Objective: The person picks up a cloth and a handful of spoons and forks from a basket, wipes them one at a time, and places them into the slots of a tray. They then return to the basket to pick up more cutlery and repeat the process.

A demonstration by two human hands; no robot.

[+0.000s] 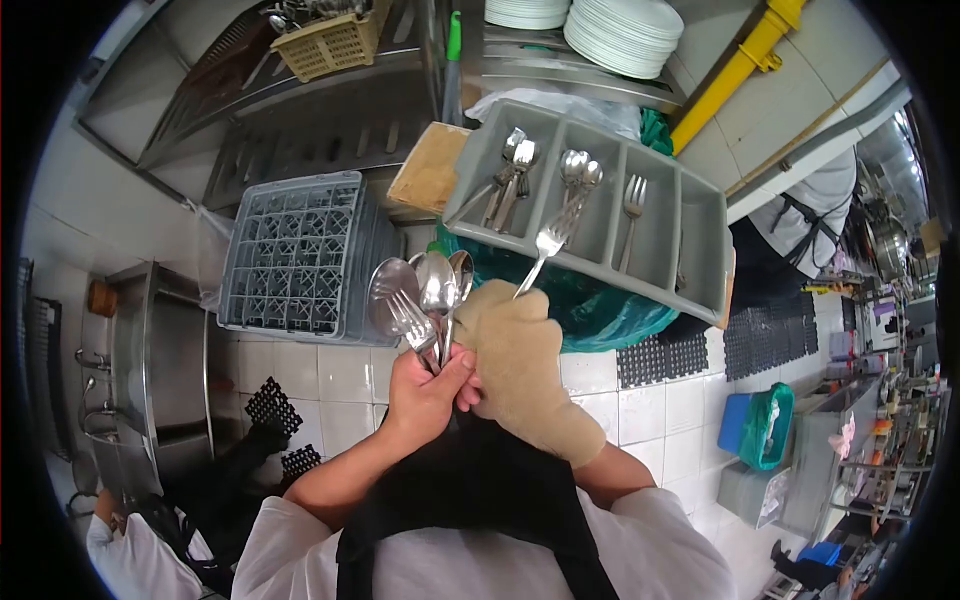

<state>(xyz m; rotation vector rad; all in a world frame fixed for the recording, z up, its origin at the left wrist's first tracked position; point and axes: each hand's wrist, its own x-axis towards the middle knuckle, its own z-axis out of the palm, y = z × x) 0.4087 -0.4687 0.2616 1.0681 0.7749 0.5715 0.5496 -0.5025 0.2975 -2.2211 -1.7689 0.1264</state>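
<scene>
My left hand (425, 392) is closed around the handles of a bunch of spoons and forks (436, 285), heads pointing up. A beige cloth or mitt (515, 365) covers my right hand, which grips a fork (550, 240) with its tines toward the grey cutlery tray (600, 268). The tray sits tilted just ahead of both hands. In its left compartment lie several pieces of cutlery (520, 160); the one beside it holds spoons (573, 165), partly behind my fork. Another fork (634, 205) rests in the third compartment. The right compartment's contents are hard to make out.
Left of the tray stands a grey glass rack (290, 260). Green plastic bagging (610, 318) hangs under the tray. Stacked white plates (625, 35) and a yellow cutlery basket (325, 45) are on steel shelving behind. A yellow pipe (735, 75) rises at right. Other people stand at both sides.
</scene>
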